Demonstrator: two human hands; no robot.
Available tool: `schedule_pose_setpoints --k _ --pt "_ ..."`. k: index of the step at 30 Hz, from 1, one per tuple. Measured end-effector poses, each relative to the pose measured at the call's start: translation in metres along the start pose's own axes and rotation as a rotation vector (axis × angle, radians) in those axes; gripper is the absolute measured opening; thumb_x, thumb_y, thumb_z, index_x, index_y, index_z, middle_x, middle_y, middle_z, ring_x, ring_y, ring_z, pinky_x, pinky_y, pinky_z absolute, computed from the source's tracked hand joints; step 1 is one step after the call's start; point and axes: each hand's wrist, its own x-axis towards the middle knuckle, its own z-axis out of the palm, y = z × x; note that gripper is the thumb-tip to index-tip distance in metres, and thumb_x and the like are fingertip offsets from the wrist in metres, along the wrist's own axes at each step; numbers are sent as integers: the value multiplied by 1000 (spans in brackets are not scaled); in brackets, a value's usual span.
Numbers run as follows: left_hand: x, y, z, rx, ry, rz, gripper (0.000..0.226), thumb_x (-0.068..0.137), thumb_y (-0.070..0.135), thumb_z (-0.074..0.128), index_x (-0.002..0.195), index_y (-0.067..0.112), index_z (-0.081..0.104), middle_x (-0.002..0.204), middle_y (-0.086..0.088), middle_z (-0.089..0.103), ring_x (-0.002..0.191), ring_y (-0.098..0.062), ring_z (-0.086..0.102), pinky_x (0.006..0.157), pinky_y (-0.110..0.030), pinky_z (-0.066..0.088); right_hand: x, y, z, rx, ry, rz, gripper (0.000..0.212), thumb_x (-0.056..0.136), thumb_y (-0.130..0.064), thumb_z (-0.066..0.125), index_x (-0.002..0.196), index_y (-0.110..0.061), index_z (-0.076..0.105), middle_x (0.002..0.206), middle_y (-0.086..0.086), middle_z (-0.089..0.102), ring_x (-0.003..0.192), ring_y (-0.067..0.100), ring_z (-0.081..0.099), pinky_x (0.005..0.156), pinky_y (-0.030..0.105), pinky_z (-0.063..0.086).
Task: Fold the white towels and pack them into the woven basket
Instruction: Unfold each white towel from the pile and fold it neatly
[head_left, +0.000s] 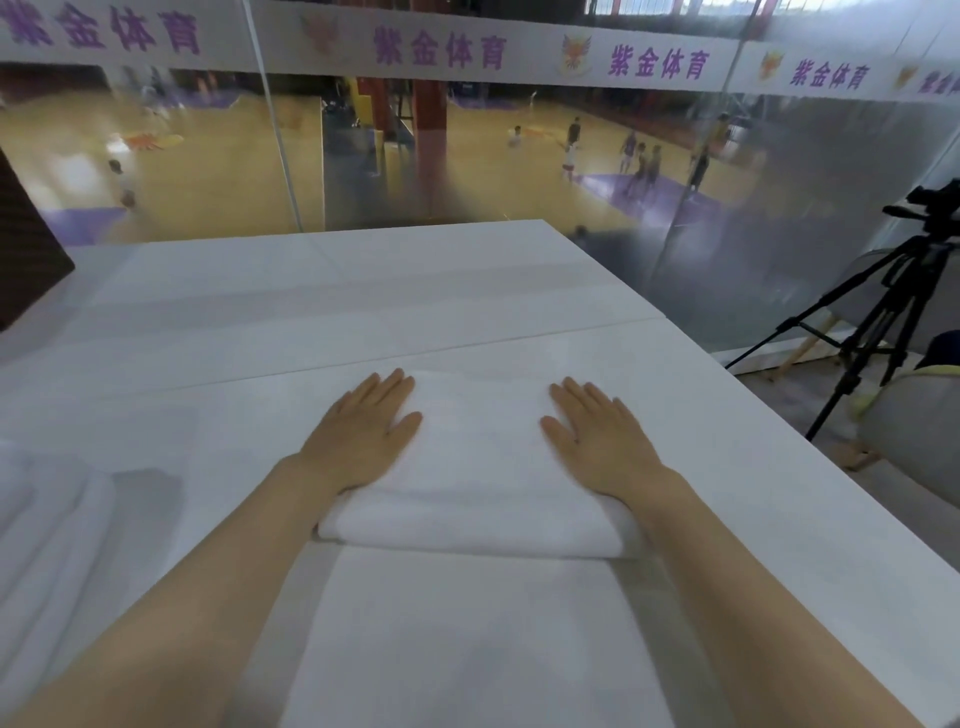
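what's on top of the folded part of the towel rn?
Both hands lie flat on the folded part of the towel: left hand near its left edge, right hand near its right. Fingers straight, no grip. The cloth under the palms is covered.

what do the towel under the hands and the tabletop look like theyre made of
Towel: soft white cloth, probably cotton terry; it folds into a thick rounded edge and looks matte and faintly fuzzy.
Tabletop: a hard, smooth white panel, maybe laminate or painted board; flat, with a thin straight seam and a slight sheen.
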Motion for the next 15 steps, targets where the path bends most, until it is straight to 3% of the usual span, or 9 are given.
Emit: schedule_pose_setpoints --k 4,6,8,10,12,15 --pt "-22 7 -19 229 42 -64 56 104 42 18 155 20 12 164 3 4 150 -17 2 121 -38 1 -18 -16 -14 -119 154 32 53 103 -36 23 152 -15 26 160 4 23 147 23 20 121 44 6" --pt "-31 35 -23 163 107 4 57 103 42 15 154 18 16 163 0 10 150 -17 6 121 -36 3 -30 -48 -18 -25 153 -45 65 97 -45 11 152 -15 28 159 6 27 146 25 24 120 44 9" --pt "-45 64 -12 46 51 110 55 103 41 16 154 19 18 163 1 12 150 -15 7 120 -33 3 -49 -80 -8 46 56 -187 79 86 -53 1 153 -18 26 160 4 25 147 24 23 119 43 8" --pt "-63 74 7 -19 8 157 56 103 44 16 155 21 15 163 5 10 149 -11 5 121 -31 0 -64 -89 9 55 9 -242 80 85 -53 1 153 -20 27 160 2 25 147 23 23 120 41 10" --pt "-78 64 20 8 77 168 69 95 54 3 155 23 13 163 7 8 149 -9 4 120 -28 -3 -74 -79 17 51 62 -216 73 91 -53 8 151 -21 33 158 1 29 146 25 28 119 41 15" --pt "-89 42 25 54 164 166 78 87 52 -4 154 22 20 161 6 13 149 -12 12 118 -26 -1 -86 -53 19 -7 87 -138 71 92 -53 6 152 -25 32 159 -2 28 146 21 27 119 38 13"
